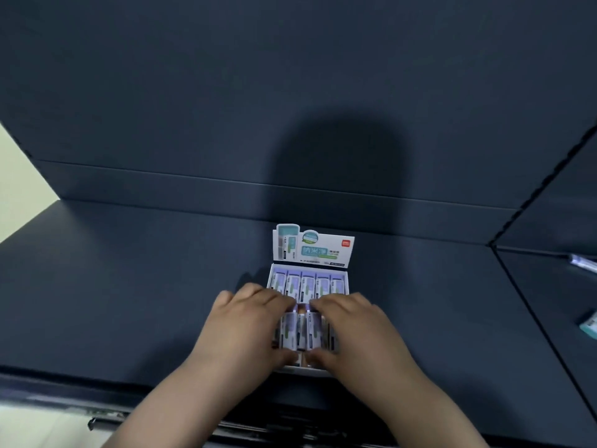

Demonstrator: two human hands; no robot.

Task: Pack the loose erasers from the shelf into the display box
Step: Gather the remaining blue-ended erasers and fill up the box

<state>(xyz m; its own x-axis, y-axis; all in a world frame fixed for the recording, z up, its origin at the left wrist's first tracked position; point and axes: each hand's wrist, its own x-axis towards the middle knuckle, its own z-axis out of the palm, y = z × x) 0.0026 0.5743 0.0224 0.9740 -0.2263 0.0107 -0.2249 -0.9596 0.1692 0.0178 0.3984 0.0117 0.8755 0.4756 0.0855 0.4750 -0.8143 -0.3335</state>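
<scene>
Left grip (248,321) and right grip (355,328) both pinch the erasers (302,333) between them, thumbs near, fingers far; long axes run front-to-back, over the front half of the display box (311,250).

We note a pen (583,263) lying on the right-hand shelf section (549,302), far side. Nearer, a teal-and-white packet (589,324) is cut by the frame edge. Pale wall (19,176) far left.

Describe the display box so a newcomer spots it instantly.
On the dark shelf, look centre-front, where the left hand and right hand meet. The display box is the white open carton of erasers; only it has an upright printed flap.
</scene>
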